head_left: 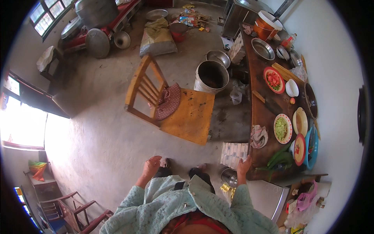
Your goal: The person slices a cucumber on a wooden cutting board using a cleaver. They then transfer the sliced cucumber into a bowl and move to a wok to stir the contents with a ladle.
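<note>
My left hand (151,167) hangs in the air above the floor, fingers loosely bent and a little apart, with nothing seen in it. Beside the near end of the dark wooden table my right hand (244,167) is raised, thumb and fingers apart and empty. A crumpled pink-and-white cloth (258,136) lies on the table edge just beyond it. Farther along are a plate of chopped green vegetable (281,129), a knife (269,103) with a wooden handle and a red-rimmed plate of cut red pieces (274,80). Green vegetables (281,159) lie at the table's near end.
A wooden chair (189,113) with a patterned cushion stands ahead of me. Behind it are a white bucket (212,76) and a metal basin (218,58). A blue basin (311,150) and bowls line the wall side. A metal cylinder (229,176) stands near my right foot.
</note>
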The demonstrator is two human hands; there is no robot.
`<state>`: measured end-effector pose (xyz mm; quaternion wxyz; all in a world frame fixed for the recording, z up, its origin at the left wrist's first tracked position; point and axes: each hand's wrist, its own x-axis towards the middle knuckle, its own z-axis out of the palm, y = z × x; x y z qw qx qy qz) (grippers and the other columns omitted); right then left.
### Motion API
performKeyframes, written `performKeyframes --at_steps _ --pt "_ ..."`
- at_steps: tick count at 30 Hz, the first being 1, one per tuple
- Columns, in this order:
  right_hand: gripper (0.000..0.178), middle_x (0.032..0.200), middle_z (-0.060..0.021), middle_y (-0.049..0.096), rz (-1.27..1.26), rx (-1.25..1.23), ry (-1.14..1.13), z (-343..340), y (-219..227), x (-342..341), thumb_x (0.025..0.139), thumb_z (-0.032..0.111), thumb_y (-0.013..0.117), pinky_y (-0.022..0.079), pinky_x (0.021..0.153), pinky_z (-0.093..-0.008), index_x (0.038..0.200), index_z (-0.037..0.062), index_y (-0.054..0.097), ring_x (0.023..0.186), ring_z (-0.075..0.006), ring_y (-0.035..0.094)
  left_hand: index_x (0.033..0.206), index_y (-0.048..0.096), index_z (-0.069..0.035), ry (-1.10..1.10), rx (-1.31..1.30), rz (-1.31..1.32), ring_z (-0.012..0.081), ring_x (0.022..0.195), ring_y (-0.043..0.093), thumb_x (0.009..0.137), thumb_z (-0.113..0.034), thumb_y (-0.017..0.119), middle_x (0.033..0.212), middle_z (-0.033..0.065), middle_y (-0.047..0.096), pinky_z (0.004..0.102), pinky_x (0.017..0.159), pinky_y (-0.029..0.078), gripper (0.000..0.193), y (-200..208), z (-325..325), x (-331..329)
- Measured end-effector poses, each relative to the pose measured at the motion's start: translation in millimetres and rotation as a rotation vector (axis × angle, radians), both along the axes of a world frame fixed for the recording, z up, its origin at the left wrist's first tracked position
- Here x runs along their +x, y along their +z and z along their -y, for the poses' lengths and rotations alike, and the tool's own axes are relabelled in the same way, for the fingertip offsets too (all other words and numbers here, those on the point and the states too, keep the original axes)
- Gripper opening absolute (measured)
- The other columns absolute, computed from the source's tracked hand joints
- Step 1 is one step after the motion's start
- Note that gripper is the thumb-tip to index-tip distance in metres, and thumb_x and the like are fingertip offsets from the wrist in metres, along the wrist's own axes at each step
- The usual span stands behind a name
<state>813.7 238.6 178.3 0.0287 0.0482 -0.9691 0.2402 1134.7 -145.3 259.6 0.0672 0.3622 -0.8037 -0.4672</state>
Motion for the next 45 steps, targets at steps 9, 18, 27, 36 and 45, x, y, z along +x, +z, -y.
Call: performKeyframes --at_steps 9,18,27,36,45 --pt "0.046 0.124 -0.0202 0.056 0.513 -0.497 0.188 77 -18 95 0.087 0.015 0.063 0.046 0.094 -0.0329 0.127 -0.0044 0.05 0.112 -0.0267 0.058 0.107 0.066 -0.005 0.283 0.109 -0.069 0.0176 0.088 0.068 0.083 -0.003 0.058 0.095 0.0109 0.07 0.0296 0.078 0.052 0.025 4 51 85" --pt "0.042 0.122 -0.0203 0.058 0.688 -0.52 0.496 174 25 99 0.088 0.017 0.062 0.05 0.088 -0.0326 0.125 -0.0012 0.054 0.106 -0.0265 0.062 0.108 0.065 -0.003 0.385 0.088 0.0 0.0211 0.091 0.068 0.083 -0.003 0.058 0.099 0.0128 0.07 0.0317 0.078 0.053 0.026 8 37 139" --pt "0.048 0.116 -0.0228 0.06 0.747 -0.268 0.914 232 32 72 0.084 0.023 0.065 0.047 0.092 -0.0388 0.123 -0.0023 0.055 0.106 -0.0331 0.061 0.102 0.069 -0.01 0.714 -0.02 0.324 0.0256 0.082 0.068 0.08 -0.01 0.058 0.086 0.0124 0.07 0.0342 0.074 0.054 0.025 -15 -21 255" --pt "0.056 0.14 -0.0226 0.039 -0.227 -0.402 1.473 479 215 44 0.091 0.034 0.057 0.03 0.107 -0.0461 0.136 0.0038 0.045 0.131 -0.0398 0.035 0.099 0.07 -0.008 1.064 0.072 0.395 0.0276 0.085 0.068 0.076 -0.015 0.06 0.092 0.0135 0.07 0.0369 0.08 0.053 0.027 -34 -151 353" --pt "0.023 0.127 -0.0159 0.052 -0.455 -0.216 1.534 586 191 59 0.087 0.027 0.059 0.032 0.105 -0.0505 0.087 0.0051 0.065 0.13 -0.0427 0.035 0.1 0.071 -0.008 1.242 0.39 0.434 0.0254 0.09 0.068 0.075 -0.016 0.062 0.095 0.0128 0.071 0.0356 0.081 0.054 0.028 -62 -195 375"
